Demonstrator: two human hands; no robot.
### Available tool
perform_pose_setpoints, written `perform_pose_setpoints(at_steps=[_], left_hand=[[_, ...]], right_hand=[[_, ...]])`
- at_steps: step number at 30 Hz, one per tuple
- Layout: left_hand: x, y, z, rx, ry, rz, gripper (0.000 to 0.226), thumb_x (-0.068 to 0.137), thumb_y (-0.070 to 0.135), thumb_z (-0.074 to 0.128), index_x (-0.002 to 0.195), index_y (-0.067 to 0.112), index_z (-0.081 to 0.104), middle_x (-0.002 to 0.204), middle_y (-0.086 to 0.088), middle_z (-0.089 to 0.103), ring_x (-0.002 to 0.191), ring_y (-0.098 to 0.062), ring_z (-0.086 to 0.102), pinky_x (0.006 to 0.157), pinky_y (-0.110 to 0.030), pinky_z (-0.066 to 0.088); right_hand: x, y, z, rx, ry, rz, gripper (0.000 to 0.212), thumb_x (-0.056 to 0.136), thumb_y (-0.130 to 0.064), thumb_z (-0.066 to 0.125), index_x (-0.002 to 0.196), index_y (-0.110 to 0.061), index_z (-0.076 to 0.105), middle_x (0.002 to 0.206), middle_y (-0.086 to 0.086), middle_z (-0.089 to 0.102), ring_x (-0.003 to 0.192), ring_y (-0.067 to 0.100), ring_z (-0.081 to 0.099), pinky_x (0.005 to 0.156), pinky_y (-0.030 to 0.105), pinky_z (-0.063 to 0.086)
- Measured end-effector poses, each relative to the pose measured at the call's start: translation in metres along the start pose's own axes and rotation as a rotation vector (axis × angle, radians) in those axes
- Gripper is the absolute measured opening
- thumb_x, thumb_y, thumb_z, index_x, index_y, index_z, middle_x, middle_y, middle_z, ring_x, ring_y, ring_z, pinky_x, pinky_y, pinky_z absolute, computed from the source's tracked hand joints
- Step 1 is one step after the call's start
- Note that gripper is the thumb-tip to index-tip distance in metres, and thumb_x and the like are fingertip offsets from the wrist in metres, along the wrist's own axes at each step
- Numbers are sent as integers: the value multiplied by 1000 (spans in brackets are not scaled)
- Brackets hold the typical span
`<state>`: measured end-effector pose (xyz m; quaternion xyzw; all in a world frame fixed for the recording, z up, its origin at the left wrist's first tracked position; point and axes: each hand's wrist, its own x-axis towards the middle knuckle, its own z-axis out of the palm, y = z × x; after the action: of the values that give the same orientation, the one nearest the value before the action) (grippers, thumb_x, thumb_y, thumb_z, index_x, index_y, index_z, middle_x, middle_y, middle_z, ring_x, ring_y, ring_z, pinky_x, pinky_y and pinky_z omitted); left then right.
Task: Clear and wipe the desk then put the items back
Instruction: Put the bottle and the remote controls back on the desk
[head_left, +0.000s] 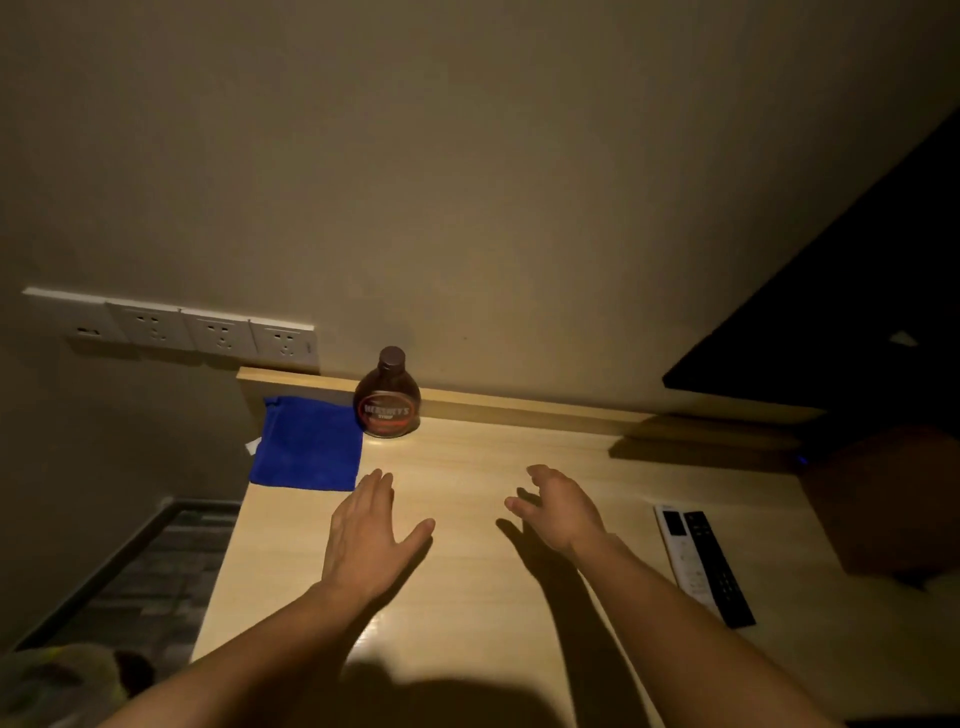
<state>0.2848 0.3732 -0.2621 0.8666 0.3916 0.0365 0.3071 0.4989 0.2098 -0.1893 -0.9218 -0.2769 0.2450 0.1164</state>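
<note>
Nearest the camera, two bare forearms reaching forward over the pale wooden desk (467, 613). Left hand (366, 535) flat, palm down, fingers together and thumb splayed, holding nothing; fingertips just short of the near right corner of the blue cloth (307, 444). Cloth spread flat at the desk's far left, its right edge touching or just beside the brown syrup bottle (387, 397), upright against the back ledge. Bottle forward and slightly left of both hands, clearly nearer the left. Right hand (558, 506) loosely curled, fingers apart, empty. Two remotes (701, 564), one white and one black, side by side well right of the bottle, long axes running toward the back ledge. Probably clearing not yet begun; left hand best placed for bottle or cloth.
</note>
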Motion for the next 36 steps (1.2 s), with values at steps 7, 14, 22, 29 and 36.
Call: perform_pose_setpoints(at_steps=[7,14,22,29,36], left_hand=[[-76,20,62,158,-81,46,101,92,84,28,168,19,12,178,-2,3,162,-17,-5,130,-47,0],[-104,39,129,258,-62,-25,105,91,89,10,168,20,-7,176,-7,-15,160,-19,-23,130,-52,-7],[-102,21,159,419,68,-5,104,92,89,10,167,18,-4,176,-8,-10,160,-19,-22,129,-53,-6],[-103,24,156,399,72,-16,104,93,89,12,167,18,-6,175,-6,-15,159,-17,-25,130,-51,-8],[-102,24,155,399,61,-18,103,92,89,11,166,20,-9,174,-5,-18,159,-17,-26,129,-51,-9]], right_hand=[[-42,135,-7,166,55,196,70,96,-54,66,148,-12,49,145,12,60,130,29,59,103,39,48],[-55,230,-8,70,193,309,56,98,-50,64,129,-3,59,129,19,65,117,36,62,98,46,53],[-36,273,-15,49,227,407,56,91,-40,75,128,-1,58,126,22,62,116,40,62,92,49,58],[-29,281,-8,70,202,434,62,80,-36,87,124,-2,60,122,19,63,111,38,65,89,47,59],[-27,271,-4,217,205,489,54,80,-24,86,121,2,61,114,20,68,97,36,64,74,38,55]])
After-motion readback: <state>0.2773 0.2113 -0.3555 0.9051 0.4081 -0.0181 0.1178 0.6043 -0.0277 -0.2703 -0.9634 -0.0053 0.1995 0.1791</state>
